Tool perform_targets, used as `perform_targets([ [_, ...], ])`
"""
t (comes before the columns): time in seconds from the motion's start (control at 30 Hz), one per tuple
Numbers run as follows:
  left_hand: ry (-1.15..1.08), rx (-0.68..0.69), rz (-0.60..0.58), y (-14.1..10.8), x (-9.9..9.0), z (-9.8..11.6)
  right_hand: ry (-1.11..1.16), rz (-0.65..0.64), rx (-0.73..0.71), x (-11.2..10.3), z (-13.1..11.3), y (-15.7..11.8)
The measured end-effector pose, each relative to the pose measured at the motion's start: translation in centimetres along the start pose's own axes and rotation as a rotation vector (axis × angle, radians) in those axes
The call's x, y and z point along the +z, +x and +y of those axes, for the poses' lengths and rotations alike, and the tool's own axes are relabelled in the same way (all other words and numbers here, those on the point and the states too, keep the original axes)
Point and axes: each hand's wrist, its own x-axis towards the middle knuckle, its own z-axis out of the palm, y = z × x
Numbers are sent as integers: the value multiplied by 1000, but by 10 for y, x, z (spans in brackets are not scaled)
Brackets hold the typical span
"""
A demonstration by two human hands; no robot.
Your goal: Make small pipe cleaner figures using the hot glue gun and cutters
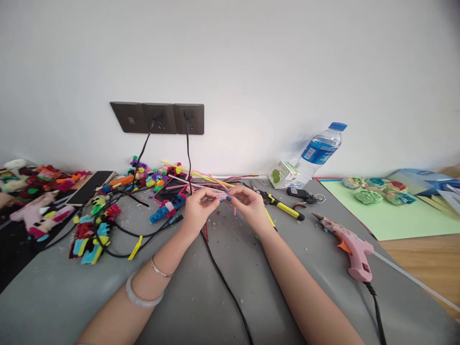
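Observation:
My left hand and my right hand meet above the middle of the grey table, fingertips almost touching. Both are closed in a pinch on a pink pipe cleaner, whose short end hangs below the right fingers. Most of it is covered by my fingers, so its shape is hard to make out. Behind my hands lie loose pink and yellow pipe cleaners. Pliers with yellow and black handles rest just right of my right hand. A blue fuzzy figure lies left of my left hand.
A pink glue gun lies at right, its cord trailing forward. A water bottle leans against the wall beside a small box. Black cables cross the table. Colourful fuzzy figures and a phone lie left.

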Motion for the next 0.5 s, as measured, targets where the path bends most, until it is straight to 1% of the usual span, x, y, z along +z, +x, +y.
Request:
perform_targets([
  [0.13,38,20,-25,0,-1,1,-13,-20,-2,-1,-3,0],
  [0.33,-7,16,-24,-1,1,2,-12,-33,-27,-2,-4,0],
  [0.5,-13,-8,-5,-1,1,4,-10,-6,-73,1,-2,0],
])
